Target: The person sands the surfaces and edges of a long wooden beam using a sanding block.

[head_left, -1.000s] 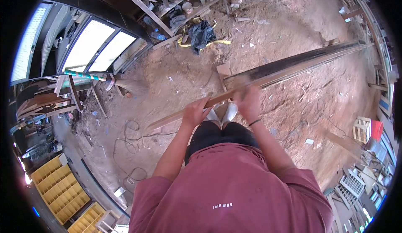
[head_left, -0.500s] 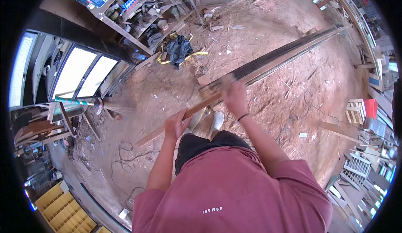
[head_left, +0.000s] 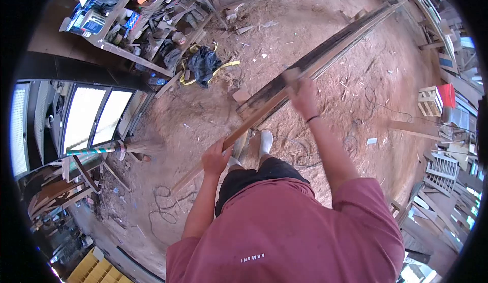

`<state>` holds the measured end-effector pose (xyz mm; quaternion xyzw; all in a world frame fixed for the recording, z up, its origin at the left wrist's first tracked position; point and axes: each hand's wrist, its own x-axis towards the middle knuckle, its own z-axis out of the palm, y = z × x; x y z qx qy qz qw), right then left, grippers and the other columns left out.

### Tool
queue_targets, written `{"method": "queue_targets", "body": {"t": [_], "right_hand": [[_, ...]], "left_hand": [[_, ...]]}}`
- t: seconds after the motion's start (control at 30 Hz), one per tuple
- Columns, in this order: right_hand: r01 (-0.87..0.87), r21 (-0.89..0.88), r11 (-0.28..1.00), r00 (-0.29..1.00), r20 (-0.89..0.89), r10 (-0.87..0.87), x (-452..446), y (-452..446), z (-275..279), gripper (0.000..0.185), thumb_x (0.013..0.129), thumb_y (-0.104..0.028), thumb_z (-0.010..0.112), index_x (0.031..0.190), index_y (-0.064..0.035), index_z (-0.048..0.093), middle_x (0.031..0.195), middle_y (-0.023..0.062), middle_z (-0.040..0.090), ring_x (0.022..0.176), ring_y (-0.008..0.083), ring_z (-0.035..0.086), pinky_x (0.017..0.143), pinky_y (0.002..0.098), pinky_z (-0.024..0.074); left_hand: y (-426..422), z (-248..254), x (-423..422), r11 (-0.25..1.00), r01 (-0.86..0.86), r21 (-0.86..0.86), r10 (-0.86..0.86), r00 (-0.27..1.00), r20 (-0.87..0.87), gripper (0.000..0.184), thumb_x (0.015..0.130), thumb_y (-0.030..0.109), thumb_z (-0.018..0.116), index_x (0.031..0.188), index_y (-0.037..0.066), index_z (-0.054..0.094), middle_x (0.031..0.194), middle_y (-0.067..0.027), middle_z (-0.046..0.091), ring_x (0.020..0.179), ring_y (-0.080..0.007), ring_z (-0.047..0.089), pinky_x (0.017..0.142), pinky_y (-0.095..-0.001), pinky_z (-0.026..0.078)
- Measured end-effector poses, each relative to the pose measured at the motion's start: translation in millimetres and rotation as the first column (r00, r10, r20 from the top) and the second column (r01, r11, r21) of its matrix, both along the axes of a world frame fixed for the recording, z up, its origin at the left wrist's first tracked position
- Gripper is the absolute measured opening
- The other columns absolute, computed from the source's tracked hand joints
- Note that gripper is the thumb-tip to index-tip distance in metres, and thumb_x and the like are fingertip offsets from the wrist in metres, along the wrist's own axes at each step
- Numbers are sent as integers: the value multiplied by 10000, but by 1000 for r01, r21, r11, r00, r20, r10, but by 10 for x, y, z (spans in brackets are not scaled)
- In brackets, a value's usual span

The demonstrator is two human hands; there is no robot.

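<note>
A long, narrow wooden strip (head_left: pixel 262 113) runs diagonally from near my left side up toward the far right. It rests along a dark, thick beam (head_left: pixel 268 91) that stands off the floor. My left hand (head_left: pixel 215 158) is closed around the strip near its close end, which sticks out past the beam. Farther up, my right hand (head_left: pixel 304 99) is smeared by motion, its fingers around a small tan block (head_left: pixel 292 75) at the strip's upper face. What the block is made of cannot be made out.
Dusty ground bears scraps and loose cords (head_left: pixel 163 204). A cluttered shelf (head_left: pixel 137 56) stands upper left, with a black plastic bag (head_left: pixel 204 65) beside it. A broom (head_left: pixel 142 147) lies left; a red bucket (head_left: pixel 447 95) and wooden crate (head_left: pixel 430 101) are right. My feet (head_left: pixel 265 141) are beneath the strip.
My right hand and the tan block have moved up and right along the strip, away from my body. My left hand keeps its hold. The whole view has shifted slightly.
</note>
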<state>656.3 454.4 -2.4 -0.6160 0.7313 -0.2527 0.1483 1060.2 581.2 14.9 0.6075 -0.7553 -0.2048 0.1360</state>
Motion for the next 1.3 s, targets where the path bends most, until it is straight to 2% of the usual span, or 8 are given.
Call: {"method": "queue_targets", "body": {"t": [0.23,0.53,0.6,0.87,1.0,1.1,1.2,1.3], "right_hand": [[-372,-169,913,897,187,401,1715,1092,253,513,850,-267,804,1268,-21,637,1170,251,643,1151,477,594,981,593,483],[61,-160,985,977,-193,-91,-269,-189,-86,504,964,-319,748,1270,38,569,1230,239,566,1150,428,541,1047,572,462],[-51,129,990,997,65,42,386,154,75,502,939,-279,743,1284,36,561,1217,256,561,1181,451,530,1079,589,440],[-449,-52,892,878,162,451,1538,880,167,520,875,-300,767,1273,-3,612,1217,272,598,1197,490,574,1094,563,486],[50,-137,989,978,-196,-77,212,43,-86,417,964,-305,756,1247,-37,610,1123,214,611,1172,424,579,1048,588,479],[106,-77,991,984,-135,-116,357,67,-56,458,941,-271,769,1286,-27,592,1180,241,594,1174,451,566,1039,577,480],[-341,-145,929,938,8,346,1415,747,34,637,854,-215,812,1392,-3,545,1318,305,532,1215,516,532,1060,561,492],[-369,-63,927,922,100,373,2086,1277,176,649,835,-227,818,1388,-3,562,1303,309,566,1214,523,546,1106,567,472]], "left_hand": [[10,-21,20,1000,16,-6,-15,998,67,503,970,413,797,1398,161,718,1189,-88,815,988,-319,790,830,-445,630],[-4,-1,25,999,10,-45,-9,1000,25,477,972,392,808,1369,140,729,1186,-100,815,1001,-309,795,825,-430,633],[27,-50,33,997,12,-71,-10,1000,23,489,969,411,807,1371,143,730,1166,-94,818,985,-306,793,820,-428,632],[20,4,32,999,4,-45,-3,1000,22,479,956,394,818,1349,131,738,1124,-102,824,963,-318,797,809,-433,633],[31,13,39,999,13,-52,-12,1000,9,457,961,376,809,1334,124,729,1128,-116,819,967,-324,792,813,-435,631],[30,-14,30,998,12,-54,-13,1000,-20,455,965,381,803,1325,116,716,1147,-126,814,962,-333,789,812,-439,632],[43,-139,91,995,20,-101,-22,1000,-20,470,974,402,797,1331,111,707,1136,-131,809,950,-337,787,797,-448,629],[51,-137,94,997,37,61,-43,994,96,465,976,395,803,1338,115,720,1134,-128,816,954,-334,795,783,-447,627]]}}
